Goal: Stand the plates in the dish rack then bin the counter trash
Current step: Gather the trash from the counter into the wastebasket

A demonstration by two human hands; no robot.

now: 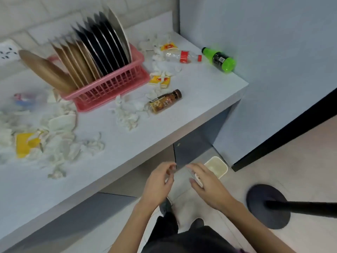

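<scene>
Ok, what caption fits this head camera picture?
Plates stand in the pink rack; left hand and right hand open above the bin; tissues litter the counter.

bare forearms, black trousers (191, 240), dark shoes (165, 205)

Tissues (125, 114), bottles (165, 103) crowd counter (182, 115) around rack (109, 86).

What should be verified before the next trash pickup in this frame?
1. Plates standing in the pink dish rack: ok.
2. Left hand free: ok, holds nothing.
3. Right hand free: ok, fingers relaxed, nothing held.
4. Bin within reach: ok, on the floor just beneath the right hand.
5. Counter cleared: not ok; green bottle, brown bottle, clear bottle and crumpled tissues lie on it.
</scene>
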